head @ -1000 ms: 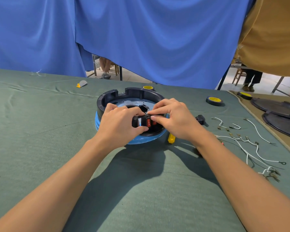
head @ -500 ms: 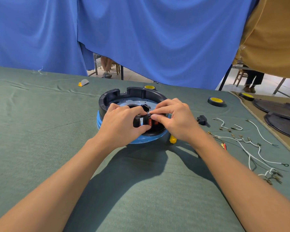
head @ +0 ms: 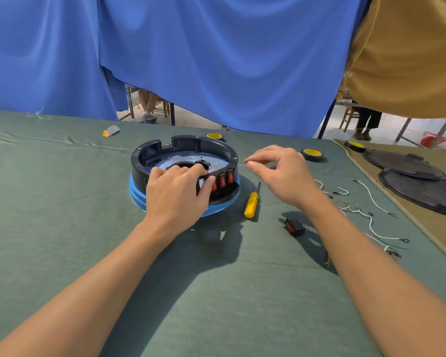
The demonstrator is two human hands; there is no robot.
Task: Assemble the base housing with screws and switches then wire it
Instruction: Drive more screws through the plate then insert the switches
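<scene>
The round black base housing [head: 165, 148] sits on a blue disc [head: 137, 197] on the green cloth. Three red rocker switches [head: 223, 180] are set in its front wall. My left hand [head: 175, 194] grips that wall beside the switches, fingers over the rim and thumb on the outside. My right hand [head: 281, 173] hovers to the right of the housing, fingers loosely curled and holding nothing. A loose black and red switch [head: 294, 226] lies on the cloth under my right forearm. White wires [head: 371, 197] with terminals are spread to the right.
A yellow-handled screwdriver [head: 251, 207] lies just right of the housing. Rolls of black tape [head: 312, 153] sit behind my right hand and behind the housing. Two black round lids [head: 422, 186] lie on the tan cloth at far right. Blue curtains hang behind the table.
My right hand has let go of the switches and drawn away to the right. The left hand stays on the front wall. The screwdriver and loose switch are now uncovered.
</scene>
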